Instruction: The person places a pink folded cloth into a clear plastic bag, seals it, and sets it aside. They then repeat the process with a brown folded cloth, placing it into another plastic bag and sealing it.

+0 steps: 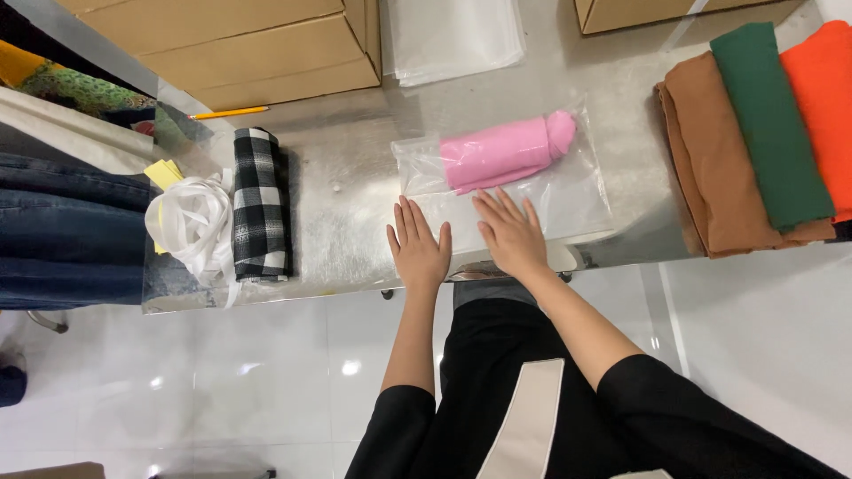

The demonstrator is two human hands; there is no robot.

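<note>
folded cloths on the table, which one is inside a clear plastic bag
The pink cloth, rolled up inside the clear bag just beyond both hands. The checked, brown, green and orange cloths lie bare.

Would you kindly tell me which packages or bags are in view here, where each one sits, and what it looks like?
Clear plastic bag: flat on the metal table, under the left hand and right hand, holding a pink fabric roll.
Stack of clear bags: top centre, flat, translucent white.
Cardboard boxes: top left, brown, stacked.
Another cardboard box: top right, brown, mostly cut off.
No labels, signs or screens show.
</note>
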